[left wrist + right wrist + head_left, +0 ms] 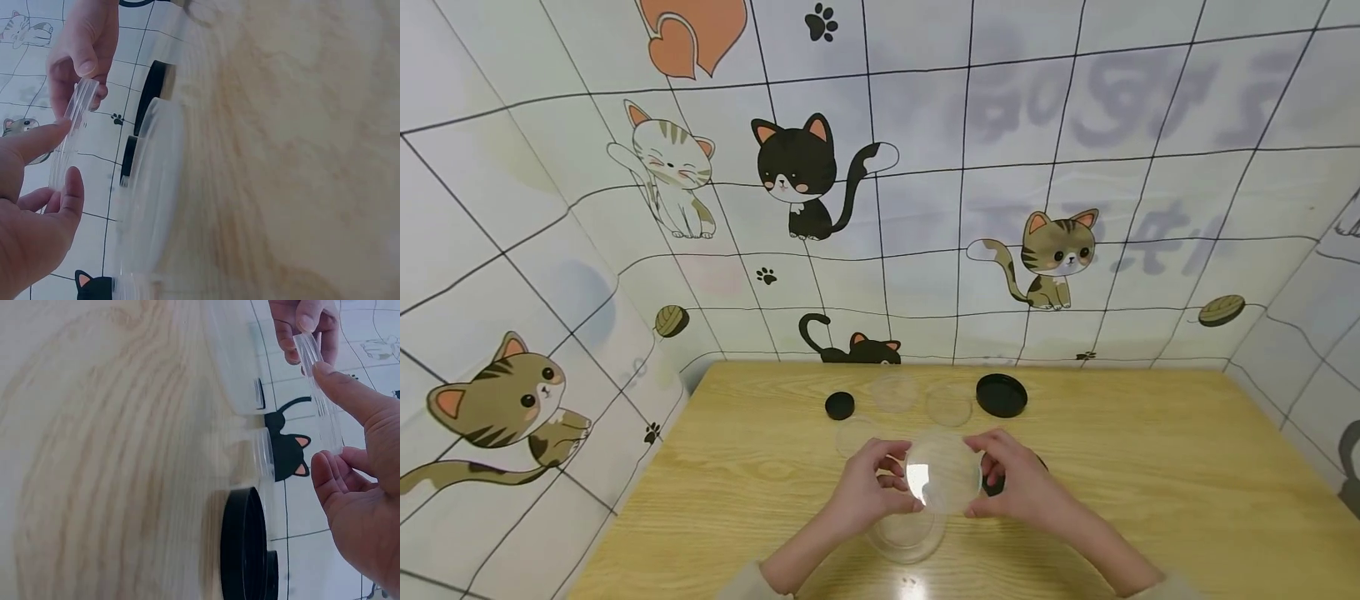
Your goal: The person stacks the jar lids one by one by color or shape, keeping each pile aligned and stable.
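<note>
Wall covering [925,208]: white with black grid lines and cartoon cats, fills the upper half of the head frame and both side edges. Wood-grain table [1165,475] takes the lower part. Light sleeves [747,585] at the bottom edge.

Left hand [874,485], lower centre, pinches the left rim of a clear round plastic disc [946,473]: thumb near the bottom of the rim, index finger near the top. Right hand [1017,479], just right of it, pinches the opposite rim the same way. Disc is lower centre, off the table; the wrist views show it nearly edge-on, thin, with lines along its side.

Clear round dish [905,550] on the table, below the held disc in frame, partly covered by it and the left hand.

Large black round lid [1002,395] right of centre, near the table's back edge. Second black lid [995,485] mostly hidden by the right hand; size unclear. Three clear round pieces [949,405] left of the large lid, edges faint. Small black lid [839,406] leftmost of the back group.
</note>
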Demonstrator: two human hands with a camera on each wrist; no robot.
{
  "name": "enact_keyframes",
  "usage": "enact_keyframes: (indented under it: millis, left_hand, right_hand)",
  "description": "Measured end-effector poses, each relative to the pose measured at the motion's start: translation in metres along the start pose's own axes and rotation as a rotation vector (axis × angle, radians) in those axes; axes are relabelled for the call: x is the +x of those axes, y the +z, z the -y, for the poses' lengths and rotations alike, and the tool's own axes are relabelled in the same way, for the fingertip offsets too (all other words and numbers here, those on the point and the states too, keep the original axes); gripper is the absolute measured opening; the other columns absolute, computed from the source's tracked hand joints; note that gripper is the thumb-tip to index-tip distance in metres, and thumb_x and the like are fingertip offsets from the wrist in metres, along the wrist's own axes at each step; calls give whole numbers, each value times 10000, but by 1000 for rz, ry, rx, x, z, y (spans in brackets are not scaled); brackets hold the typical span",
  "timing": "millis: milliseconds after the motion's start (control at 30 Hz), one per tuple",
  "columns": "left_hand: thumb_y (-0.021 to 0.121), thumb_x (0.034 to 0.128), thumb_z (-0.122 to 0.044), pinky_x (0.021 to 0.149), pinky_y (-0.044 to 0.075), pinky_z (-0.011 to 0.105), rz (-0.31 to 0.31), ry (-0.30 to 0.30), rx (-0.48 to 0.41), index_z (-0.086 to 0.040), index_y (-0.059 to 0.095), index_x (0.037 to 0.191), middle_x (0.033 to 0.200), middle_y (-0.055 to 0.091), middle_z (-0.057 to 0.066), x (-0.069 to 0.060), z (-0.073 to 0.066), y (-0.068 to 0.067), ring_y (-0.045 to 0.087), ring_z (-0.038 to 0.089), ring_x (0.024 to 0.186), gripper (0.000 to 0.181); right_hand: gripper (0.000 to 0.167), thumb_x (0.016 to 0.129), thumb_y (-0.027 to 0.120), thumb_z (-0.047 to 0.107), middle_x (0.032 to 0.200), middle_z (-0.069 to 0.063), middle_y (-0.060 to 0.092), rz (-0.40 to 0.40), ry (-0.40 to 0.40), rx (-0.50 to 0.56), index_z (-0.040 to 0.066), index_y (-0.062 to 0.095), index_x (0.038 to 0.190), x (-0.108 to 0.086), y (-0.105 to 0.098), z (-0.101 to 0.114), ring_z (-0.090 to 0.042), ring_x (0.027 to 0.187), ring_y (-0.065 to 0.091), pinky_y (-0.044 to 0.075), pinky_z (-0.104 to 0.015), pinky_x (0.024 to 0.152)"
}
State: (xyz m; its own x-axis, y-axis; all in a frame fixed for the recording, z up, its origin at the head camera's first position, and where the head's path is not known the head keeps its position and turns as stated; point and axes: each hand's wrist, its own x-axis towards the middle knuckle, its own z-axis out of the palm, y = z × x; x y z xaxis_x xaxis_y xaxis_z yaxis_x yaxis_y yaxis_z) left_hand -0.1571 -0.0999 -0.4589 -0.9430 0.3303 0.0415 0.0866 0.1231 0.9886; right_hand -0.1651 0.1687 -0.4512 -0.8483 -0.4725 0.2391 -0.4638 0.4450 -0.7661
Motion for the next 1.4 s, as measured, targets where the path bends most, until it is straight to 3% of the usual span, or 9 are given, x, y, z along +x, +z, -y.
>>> enact_keyframes:
  millis: [400, 1000, 1400]
  left_hand:
    - [886, 720, 78, 760, 570, 255, 33, -15, 101, 76, 540, 1380, 1187, 511, 168, -30, 14, -23, 589, 212, 870, 745]
    - [931, 672, 18, 697, 553, 231, -4, 22, 277, 95, 599, 1301, 1076, 542, 97, -42, 33, -35, 560, 147, 879, 715]
    - [915, 650, 61, 689, 550, 220, -4, -9, 283, 99, 600, 1296, 1051, 530, 92, -43, 35, -39, 580, 139, 825, 720]
  right_hand:
    - [785, 710, 965, 218, 1116, -80, 565, 71, -3, 36, -63, 595, 1343, 2, 34, 4, -90, 833, 545, 541, -273, 726]
    - [712, 711, 937, 134, 1038, -37, 564, 158, 19, 12, -88, 610, 1303, 10, 54, 7, -71, 797, 524, 498, -240, 678]
    - [703, 693, 943, 184, 967, 23, 528, 163, 37, -70, -62, 636, 1275, 15, 63, 7, -56, 809, 483, 464, -241, 684]
